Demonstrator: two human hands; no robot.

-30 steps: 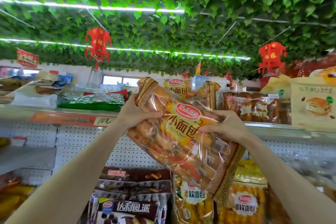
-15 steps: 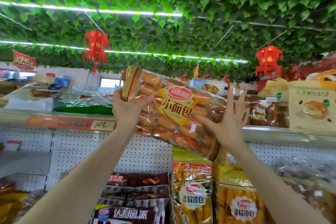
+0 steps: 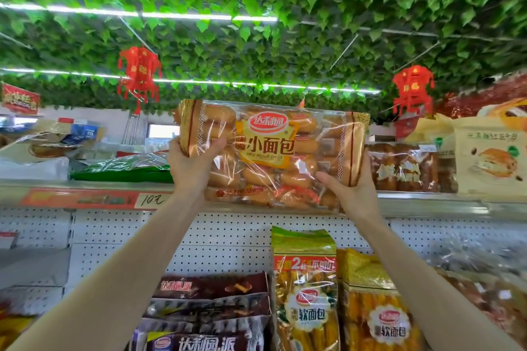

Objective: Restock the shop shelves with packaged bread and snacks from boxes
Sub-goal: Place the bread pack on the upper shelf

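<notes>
While I hold the bread bag (image 3: 271, 154) at the top shelf's (image 3: 427, 202) near edge, it isn't shelved yet.
Left hand (image 3: 191, 168) grips its left end, right hand (image 3: 350, 191) its lower right corner; remaining stock unseen.

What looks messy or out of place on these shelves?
Lower down, the brown pie bags lie slumped and crumpled together, while the soft bread bags beside them stand upright. The mini French bread bag between the left hand and right hand looks level and intact.
</notes>
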